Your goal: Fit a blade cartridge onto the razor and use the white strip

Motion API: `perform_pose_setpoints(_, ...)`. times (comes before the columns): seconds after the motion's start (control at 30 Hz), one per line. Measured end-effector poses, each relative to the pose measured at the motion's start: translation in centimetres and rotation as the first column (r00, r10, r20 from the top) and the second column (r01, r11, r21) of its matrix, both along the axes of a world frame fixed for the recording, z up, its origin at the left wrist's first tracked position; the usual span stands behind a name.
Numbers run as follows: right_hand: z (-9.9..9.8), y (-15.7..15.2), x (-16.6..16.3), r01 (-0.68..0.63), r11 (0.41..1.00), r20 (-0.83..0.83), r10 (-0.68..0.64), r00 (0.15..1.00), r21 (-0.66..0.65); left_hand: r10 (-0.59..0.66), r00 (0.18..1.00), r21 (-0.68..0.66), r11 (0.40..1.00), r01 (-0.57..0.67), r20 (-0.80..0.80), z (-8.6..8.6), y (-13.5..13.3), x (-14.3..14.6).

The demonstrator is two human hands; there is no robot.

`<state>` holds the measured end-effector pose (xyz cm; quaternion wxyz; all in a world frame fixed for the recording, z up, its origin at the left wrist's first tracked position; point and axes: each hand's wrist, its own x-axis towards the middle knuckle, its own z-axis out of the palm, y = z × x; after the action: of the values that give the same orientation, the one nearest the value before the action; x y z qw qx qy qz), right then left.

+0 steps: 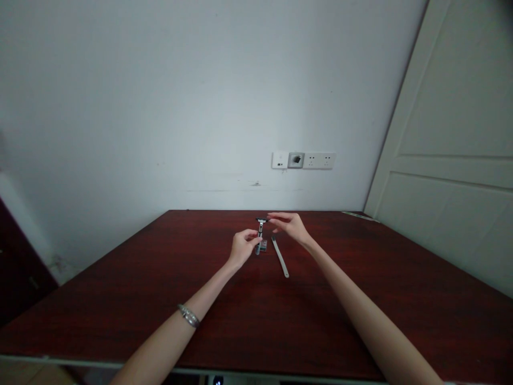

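A razor [260, 228] with a silver-and-dark handle and a dark head stands upright above the table. My left hand [242, 248] is closed on its handle, thumb and fingers pinching the middle. At the right end of the razor's head, the thumb and forefinger of my right hand [290, 226] are pinched together. Just behind the handle's lower part lies a small greyish case [263, 245], partly hidden by the razor; its contents are too small to tell. To the right, a long, thin, pale stick [280, 258] with a dark far end lies on the table, below my right hand.
The dark red wooden table [160, 299] reaches back to a white wall [200, 107]. Sockets and switches [318, 160] are set in the wall. A pale panelled door [452, 160] stands along the right side. A flat strip [360, 216] lies at the table's far right corner.
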<state>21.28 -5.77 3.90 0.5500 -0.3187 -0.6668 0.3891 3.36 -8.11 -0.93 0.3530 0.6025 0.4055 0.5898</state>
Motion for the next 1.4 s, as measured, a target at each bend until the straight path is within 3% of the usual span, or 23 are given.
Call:
perform_pose_setpoints(0.17,-0.6,0.5,0.8,0.048,0.993,0.088,-0.039,0.995,-0.106,0.018,0.995,-0.081,0.997,-0.010,0.095,1.1,0.0,-0.4)
perform_pose_setpoints(0.4,-2.0,-0.9,-0.1,-0.143,0.971,0.437,0.214,0.874,-0.190,-0.020,0.984,-0.145,0.988,0.046,0.178,2.0,-0.2,-0.9)
perform_pose_setpoints(0.57,-2.8,-1.8,-1.8,-0.196,0.962,0.463,0.264,0.846,-0.190,-0.071,0.956,-0.161,0.979,0.121,0.286,2.0,0.0,-1.0)
perform_pose_setpoints(0.83,-4.3,-1.9,-3.6,-0.182,0.970,0.405,0.232,0.884,-0.160,-0.100,0.928,-0.172,0.970,0.171,0.358,2.1,-0.1,-1.1)
perform_pose_setpoints(1.03,-4.6,-2.1,-4.0,-0.100,0.993,0.393,0.116,0.912,-0.059,-0.124,0.931,-0.136,0.974,0.180,0.345,2.0,0.3,-1.4)
perform_pose_setpoints(1.17,-4.6,-2.5,-4.4,0.006,0.998,0.424,-0.033,0.905,0.065,-0.045,0.976,-0.032,0.998,0.053,0.215,1.7,0.8,-1.4)
perform_pose_setpoints(1.3,-4.5,-3.0,-4.9,0.162,0.945,0.475,-0.286,0.832,0.285,0.055,0.994,0.024,0.998,-0.058,0.096,1.6,0.9,-1.4)
perform_pose_setpoints(1.4,-4.5,-3.5,-5.2,0.213,0.903,0.542,-0.399,0.740,0.373,0.113,0.993,0.061,0.992,-0.114,0.020,1.4,0.9,-1.3)
